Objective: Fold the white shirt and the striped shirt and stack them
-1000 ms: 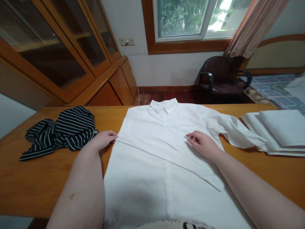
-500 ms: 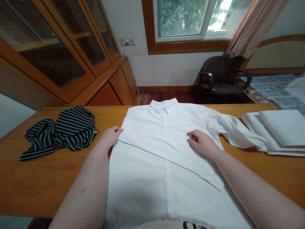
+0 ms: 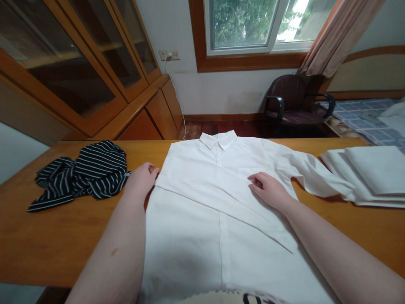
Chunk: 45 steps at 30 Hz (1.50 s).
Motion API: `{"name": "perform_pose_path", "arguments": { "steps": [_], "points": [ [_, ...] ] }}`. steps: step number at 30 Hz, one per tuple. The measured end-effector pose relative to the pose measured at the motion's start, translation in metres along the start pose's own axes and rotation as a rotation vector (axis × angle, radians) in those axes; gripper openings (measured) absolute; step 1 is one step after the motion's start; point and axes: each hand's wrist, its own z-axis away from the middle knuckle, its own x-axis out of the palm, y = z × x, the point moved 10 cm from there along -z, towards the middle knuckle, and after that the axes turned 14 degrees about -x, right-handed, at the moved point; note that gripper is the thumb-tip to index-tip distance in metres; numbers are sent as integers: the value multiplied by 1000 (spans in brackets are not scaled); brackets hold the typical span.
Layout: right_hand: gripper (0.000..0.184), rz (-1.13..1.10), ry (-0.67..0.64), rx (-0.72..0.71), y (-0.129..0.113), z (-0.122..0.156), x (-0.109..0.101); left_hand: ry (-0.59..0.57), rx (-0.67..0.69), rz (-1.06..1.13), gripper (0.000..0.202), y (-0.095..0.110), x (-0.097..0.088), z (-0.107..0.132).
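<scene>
A white button-up shirt lies front up on the table, its collar at the far edge. The sleeve on the left is folded slantwise across the front; the other sleeve stretches out to the right. Just off the shirt's left edge is my left hand, its fingers loosely bent and apart, holding nothing. My right hand rests on the shirt's right side over the folded sleeve, fingers slightly curled and thumb apart, gripping no cloth.
A black striped garment lies crumpled on the wooden table at left. Folded white cloths are stacked at right, touching the sleeve's end. Beyond the table stand a dark office chair and a glass-door cabinet.
My left hand has let go of the shirt's left edge and shifted slightly left and up. My right hand and the shirt are almost unmoved.
</scene>
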Motion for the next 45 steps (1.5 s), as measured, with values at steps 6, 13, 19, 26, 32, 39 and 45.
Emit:
{"name": "perform_pose_path", "arguments": {
  "steps": [6, 13, 19, 26, 32, 39, 45],
  "points": [
    [25, 12, -1, 4, -3, 0, 0, -102, 492, 48, 56, 80, 30, 52],
    [25, 6, -8, 11, -5, 0, -1, -181, 387, -146, 62, 80, 69, 40],
    [25, 16, -13, 13, -4, 1, -1, -139, 238, -145, 71, 66, 66, 23],
    [25, 35, -12, -4, -4, 1, 0, -82, 182, -150, 69, 77, 51, 19],
    [28, 112, 7, -80, -16, 2, -4, 80, 233, -155, 68, 118, 38, 4],
    [59, 152, -116, -410, -63, 11, 21, -13, 364, -188, 75, 135, 74, 3],
    [71, 246, -281, -398, -54, 13, 45, -64, 243, -134, 95, 109, 70, -37]
  ]
}}
